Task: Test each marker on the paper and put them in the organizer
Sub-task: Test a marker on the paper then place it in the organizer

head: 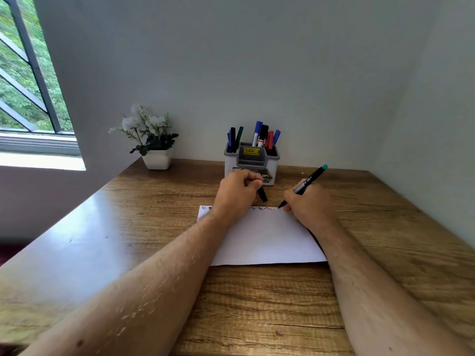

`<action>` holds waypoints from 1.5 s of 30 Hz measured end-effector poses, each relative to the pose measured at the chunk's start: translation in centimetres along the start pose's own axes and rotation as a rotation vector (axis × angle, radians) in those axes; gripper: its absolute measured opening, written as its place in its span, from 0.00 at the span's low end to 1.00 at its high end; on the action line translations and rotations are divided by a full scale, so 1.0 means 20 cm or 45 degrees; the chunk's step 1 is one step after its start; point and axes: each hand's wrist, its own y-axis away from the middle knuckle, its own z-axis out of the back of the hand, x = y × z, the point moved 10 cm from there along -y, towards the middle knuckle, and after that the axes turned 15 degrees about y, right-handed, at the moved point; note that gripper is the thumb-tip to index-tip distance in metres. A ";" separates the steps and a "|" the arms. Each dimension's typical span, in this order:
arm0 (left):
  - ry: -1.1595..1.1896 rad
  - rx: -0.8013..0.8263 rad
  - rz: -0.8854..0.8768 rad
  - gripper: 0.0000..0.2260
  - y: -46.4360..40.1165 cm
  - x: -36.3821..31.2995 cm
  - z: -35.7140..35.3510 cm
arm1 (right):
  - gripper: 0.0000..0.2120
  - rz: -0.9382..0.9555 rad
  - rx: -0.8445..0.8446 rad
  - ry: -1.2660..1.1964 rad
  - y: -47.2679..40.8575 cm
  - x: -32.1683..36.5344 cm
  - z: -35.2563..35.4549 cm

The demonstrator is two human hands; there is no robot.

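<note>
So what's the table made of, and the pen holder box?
The table looks like wood or a wood-look laminate: brown grain lines, with a smooth sheen reflecting the window light. The pen holder looks like moulded plastic: white and grey, smooth, thin-walled, with a stuck-on yellow label.

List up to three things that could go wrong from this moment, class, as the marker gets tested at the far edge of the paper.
1. The marker tip sits at the far right corner of the paper, so a stroke may run onto the wooden table.
2. The left hand grips the black cap and barely pins the sheet, which could slide.
3. The organizer already looks crowded; pushing in another marker with the right hand might tip it.
</note>
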 end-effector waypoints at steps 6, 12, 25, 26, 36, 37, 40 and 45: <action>0.096 0.193 -0.013 0.07 0.03 -0.02 -0.11 | 0.06 0.012 0.009 -0.003 0.00 0.00 0.00; 0.153 0.172 0.108 0.08 0.02 0.03 -0.10 | 0.07 0.017 0.004 0.020 -0.01 0.01 0.01; 0.161 0.155 0.157 0.05 0.01 0.06 -0.09 | 0.07 0.010 -0.031 -0.031 -0.01 0.00 0.01; 0.158 0.154 0.157 0.05 0.01 0.06 -0.09 | 0.07 0.005 -0.037 -0.035 -0.01 0.00 0.02; 0.233 0.164 0.189 0.06 0.00 0.09 -0.09 | 0.06 -0.073 -0.093 -0.005 -0.04 -0.06 0.03; 0.267 0.162 0.199 0.06 0.00 0.10 -0.09 | 0.06 -0.069 -0.091 0.001 -0.03 -0.06 0.03; 0.365 0.135 0.219 0.07 -0.01 0.11 -0.07 | 0.07 -0.029 -0.115 0.002 -0.03 -0.03 0.04; 0.520 0.090 0.279 0.08 -0.02 0.14 -0.03 | 0.05 0.060 -0.135 -0.181 -0.01 0.03 0.05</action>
